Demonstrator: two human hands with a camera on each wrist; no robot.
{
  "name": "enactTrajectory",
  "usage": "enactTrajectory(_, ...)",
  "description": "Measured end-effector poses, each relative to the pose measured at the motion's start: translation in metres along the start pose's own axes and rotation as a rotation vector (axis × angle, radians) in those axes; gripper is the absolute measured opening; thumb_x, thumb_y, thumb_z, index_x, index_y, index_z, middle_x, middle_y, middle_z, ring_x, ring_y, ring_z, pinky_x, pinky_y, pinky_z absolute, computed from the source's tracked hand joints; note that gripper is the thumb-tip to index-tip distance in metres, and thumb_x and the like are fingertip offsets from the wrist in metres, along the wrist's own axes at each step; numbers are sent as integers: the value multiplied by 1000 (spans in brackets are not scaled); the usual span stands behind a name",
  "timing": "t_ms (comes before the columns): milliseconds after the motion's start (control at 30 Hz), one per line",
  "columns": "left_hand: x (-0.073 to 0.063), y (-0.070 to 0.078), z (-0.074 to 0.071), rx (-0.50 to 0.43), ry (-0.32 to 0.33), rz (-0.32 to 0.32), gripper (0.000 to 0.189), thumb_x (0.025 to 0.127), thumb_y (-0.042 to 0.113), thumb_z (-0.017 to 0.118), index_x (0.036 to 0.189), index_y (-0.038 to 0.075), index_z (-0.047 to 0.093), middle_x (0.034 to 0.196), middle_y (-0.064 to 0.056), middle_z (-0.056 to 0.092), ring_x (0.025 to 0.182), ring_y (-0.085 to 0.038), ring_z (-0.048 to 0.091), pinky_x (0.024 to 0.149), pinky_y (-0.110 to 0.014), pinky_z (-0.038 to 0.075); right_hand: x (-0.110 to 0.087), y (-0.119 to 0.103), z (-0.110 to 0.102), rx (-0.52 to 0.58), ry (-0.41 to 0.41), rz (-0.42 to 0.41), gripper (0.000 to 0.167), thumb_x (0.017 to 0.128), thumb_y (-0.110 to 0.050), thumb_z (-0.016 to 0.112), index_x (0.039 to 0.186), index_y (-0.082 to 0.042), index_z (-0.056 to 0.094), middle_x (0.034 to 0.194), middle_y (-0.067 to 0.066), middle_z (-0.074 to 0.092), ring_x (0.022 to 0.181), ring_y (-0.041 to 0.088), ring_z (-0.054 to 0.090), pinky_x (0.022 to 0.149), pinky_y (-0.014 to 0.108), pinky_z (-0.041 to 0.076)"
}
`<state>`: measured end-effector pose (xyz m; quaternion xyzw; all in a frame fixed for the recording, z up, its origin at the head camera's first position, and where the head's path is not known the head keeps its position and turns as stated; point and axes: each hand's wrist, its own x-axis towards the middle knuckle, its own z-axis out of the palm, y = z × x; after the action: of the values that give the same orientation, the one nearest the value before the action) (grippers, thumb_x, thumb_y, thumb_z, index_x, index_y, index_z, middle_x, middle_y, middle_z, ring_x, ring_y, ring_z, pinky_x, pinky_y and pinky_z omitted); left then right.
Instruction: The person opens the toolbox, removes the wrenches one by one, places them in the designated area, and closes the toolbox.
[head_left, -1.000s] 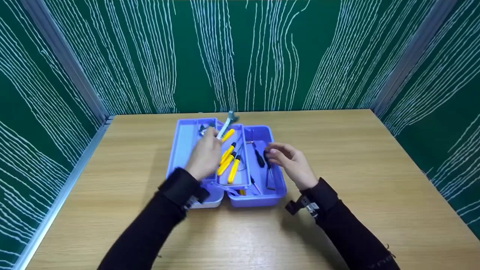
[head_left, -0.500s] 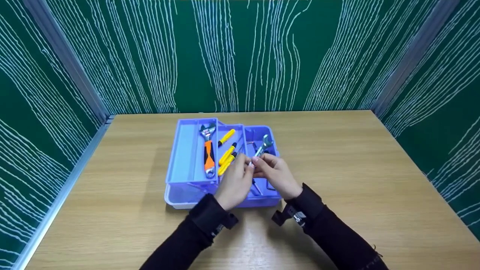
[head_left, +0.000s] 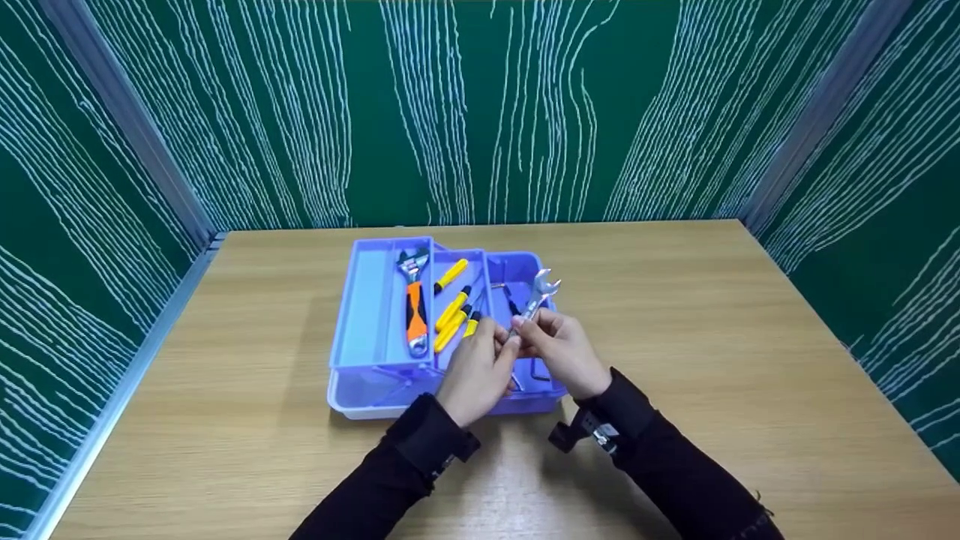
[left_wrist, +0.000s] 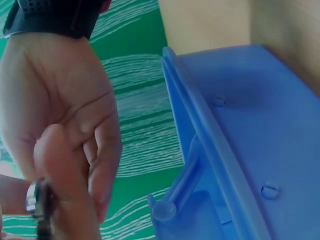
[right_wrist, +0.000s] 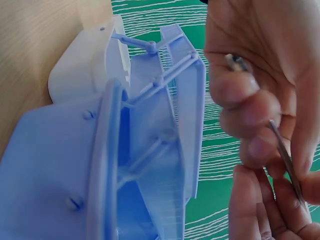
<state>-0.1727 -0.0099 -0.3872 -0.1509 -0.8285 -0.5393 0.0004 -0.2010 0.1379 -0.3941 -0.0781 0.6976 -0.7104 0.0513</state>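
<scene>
My two hands meet over the right part of a purple-blue toolbox. Between them is a silver open-ended wrench, its forked end pointing up and away. My left hand pinches its lower part between thumb and fingers, while my right hand grips the shaft just above. In the right wrist view the wrench's thin shaft runs between the fingers of both hands. A bit of its metal shows beside my left thumb in the left wrist view; the rest of it is hidden there.
An adjustable wrench with an orange-black handle lies in the upper left tray. Several yellow-handled tools lie in the middle tray. A black-handled tool is in the right compartment, partly behind my hands. Green walls enclose the wooden table.
My left hand carried the wrench from the left trays rightward to my right hand, which moved left and took hold too. Since half a second ago, the wrench has turned slightly between my fingers.
</scene>
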Motion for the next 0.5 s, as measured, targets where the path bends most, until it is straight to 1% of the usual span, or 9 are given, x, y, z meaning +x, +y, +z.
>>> enactTrajectory(100,-2,1,-4,45,-8,16,12,100,18,53,98,6,56,77,-7,65,57,-9,57,55,-24,49,1,-2,-7,-13,-5,6,18,100,-10,52,86,-3,61,79,-4,69,72,7,67,72,25,59)
enactTrajectory(167,-4,2,-8,86,-9,39,12,99,18,54,99,8,58,83,-6,68,64,-10,60,61,-25,50,3,-2,-13,-14,-14,13,17,101,-11,50,91,0,59,80,-2,70,72,9,68,71,25,59)
enactTrajectory(233,-6,2,-15,128,5,75,11,99,18,54,100,8,59,88,-6,69,70,-12,62,65,-26,51,5,-4,-21,-14,-14,24,18,103,-12,48,95,1,57,80,0,71,70,9,67,69,25,59)
enactTrajectory(300,-8,2,-24,166,35,111,12,99,17,55,102,8,60,91,-6,69,74,-14,63,68,-28,52,7,-5,-31,-18,-8,40,17,103,-12,45,97,0,55,78,0,70,67,9,66,66,25,59)
enactTrajectory(367,-9,3,-36,199,79,143,12,98,16,56,103,5,61,92,-7,68,77,-16,64,70,-30,53,9,-6,-42,-27,6,55,18,104,-13,43,96,-1,54,74,0,69,62,8,64,61,24,58)
enactTrajectory(433,-10,2,-50,227,125,173,14,98,15,57,104,3,62,93,-8,68,81,-18,64,73,-31,54,11,-7,-53,-43,23,62,19,105,-14,41,94,-3,53,71,-2,66,58,8,61,58,23,57)
enactTrajectory(500,-11,-1,-65,254,167,184,16,97,14,58,107,2,62,96,-9,67,87,-20,63,78,-34,55,14,-7,-64,-57,33,62,21,105,-15,39,92,-4,51,70,-2,63,57,7,59,56,22,56)
